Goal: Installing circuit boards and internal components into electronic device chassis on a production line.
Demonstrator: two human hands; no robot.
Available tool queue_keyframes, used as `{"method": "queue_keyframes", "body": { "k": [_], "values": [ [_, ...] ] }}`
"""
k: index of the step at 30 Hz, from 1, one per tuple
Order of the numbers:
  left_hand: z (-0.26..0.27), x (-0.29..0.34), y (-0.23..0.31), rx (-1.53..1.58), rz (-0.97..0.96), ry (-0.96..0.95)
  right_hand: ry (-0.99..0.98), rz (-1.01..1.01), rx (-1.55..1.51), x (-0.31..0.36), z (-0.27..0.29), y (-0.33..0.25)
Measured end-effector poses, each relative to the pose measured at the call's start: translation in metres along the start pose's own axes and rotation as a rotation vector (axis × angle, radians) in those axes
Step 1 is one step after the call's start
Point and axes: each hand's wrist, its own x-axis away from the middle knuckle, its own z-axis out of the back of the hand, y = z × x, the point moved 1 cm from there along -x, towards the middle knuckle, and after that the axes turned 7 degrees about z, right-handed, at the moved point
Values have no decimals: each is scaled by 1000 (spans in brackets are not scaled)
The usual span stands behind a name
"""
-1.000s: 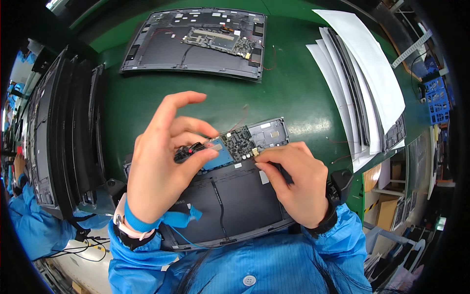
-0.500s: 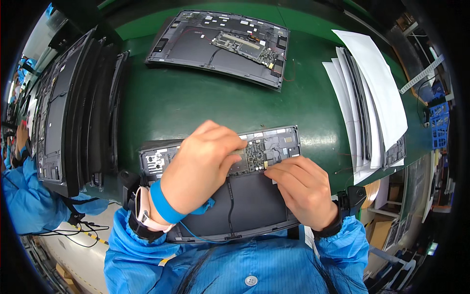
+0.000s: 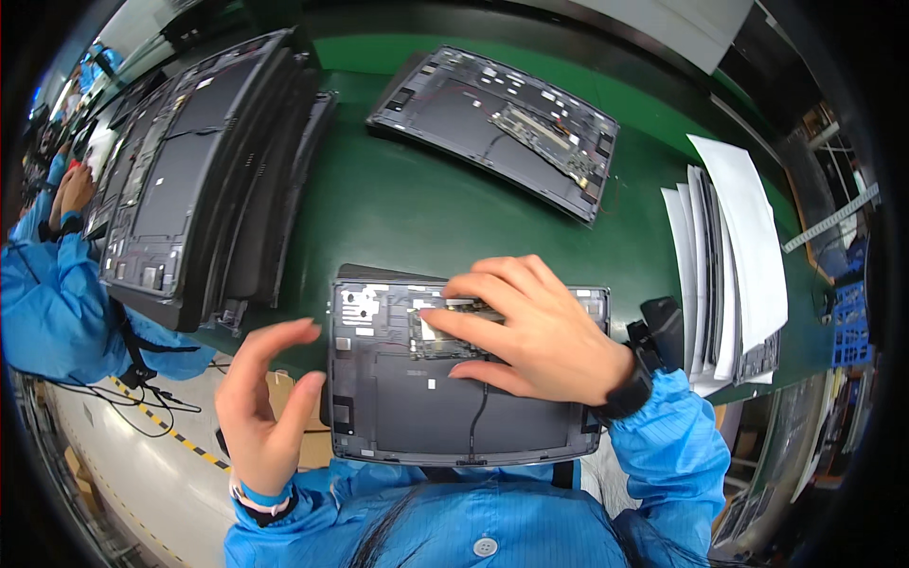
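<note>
The left hand (image 3: 260,407) curves wide and empty beside the dark case (image 3: 426,421); inside lies the circuit board (image 3: 426,346), under the spread right hand (image 3: 525,331) — whether gripped, I can't tell. Light fingertips on its edges suit best. Beyond: striped floor (image 3: 142,464), stacked cases (image 3: 180,208), green counter (image 3: 350,213), white sheets (image 3: 753,265).

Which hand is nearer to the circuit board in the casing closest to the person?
The right: the right hand is over the circuit board, hiding part of it. The left hand is well left of it, beside the casing's left edge.
</note>
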Motion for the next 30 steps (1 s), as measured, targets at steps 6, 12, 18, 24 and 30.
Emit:
{"method": "queue_keyframes", "body": {
  "k": [6,12,18,24,30],
  "values": [
    [22,53,-52,201,255,145,-54,128,60,-13,-24,12],
    [25,60,-66,172,283,158,-56,118,95,-12,-27,13],
    [18,69,-67,107,438,66,-56,121,111,-13,-28,13],
    [3,78,-61,306,515,-112,-70,150,134,-13,-26,10],
    [-6,74,-74,696,526,-147,-46,164,128,-12,-27,10]
  ]
}}
